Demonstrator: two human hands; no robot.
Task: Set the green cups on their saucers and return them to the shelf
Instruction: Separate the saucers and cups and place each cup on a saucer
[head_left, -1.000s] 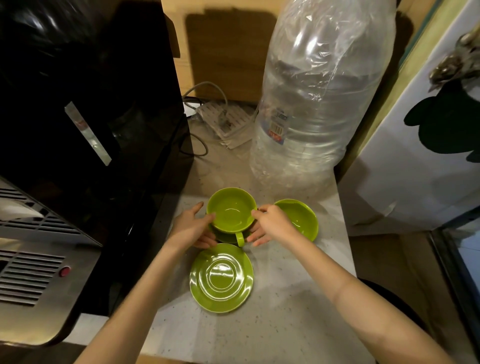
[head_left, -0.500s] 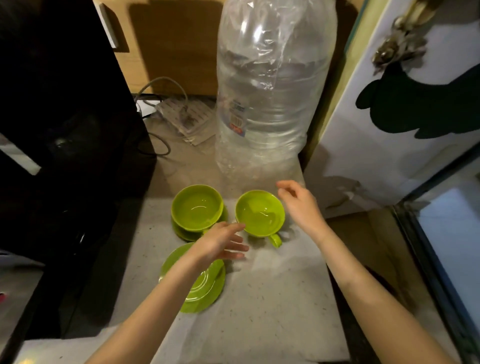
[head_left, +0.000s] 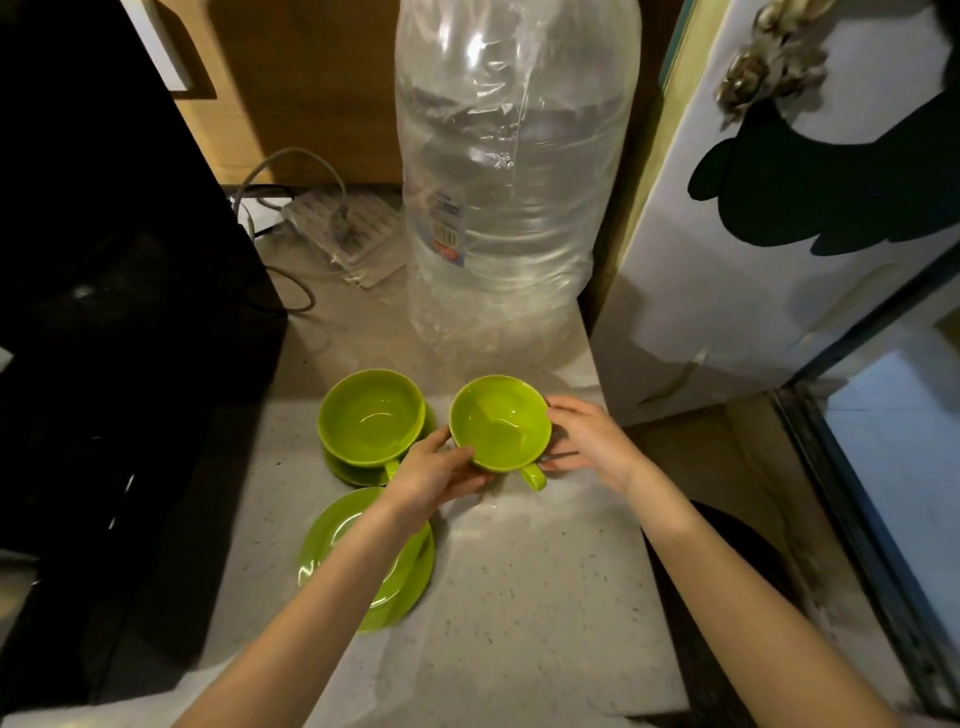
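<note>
Two green cups stand side by side on the speckled counter. The left cup (head_left: 371, 415) sits on a green saucer (head_left: 343, 470). The right cup (head_left: 498, 423) has its handle toward me, and both hands close around it: my left hand (head_left: 434, 475) grips its near-left side and my right hand (head_left: 592, 441) its right side. Whether it rests on the counter or is just lifted I cannot tell. A second, bare green saucer (head_left: 410, 577) lies nearer to me, partly hidden under my left forearm.
A big clear plastic water bottle (head_left: 511, 182) stands just behind the cups. A black appliance (head_left: 119, 312) walls off the left. A white power strip with cables (head_left: 343, 228) lies at the back. The counter's right edge (head_left: 623, 467) drops off beside a white door.
Both hands left the left cup on its saucer and moved to the right cup. They have now closed on its two sides; the view shifted right.
</note>
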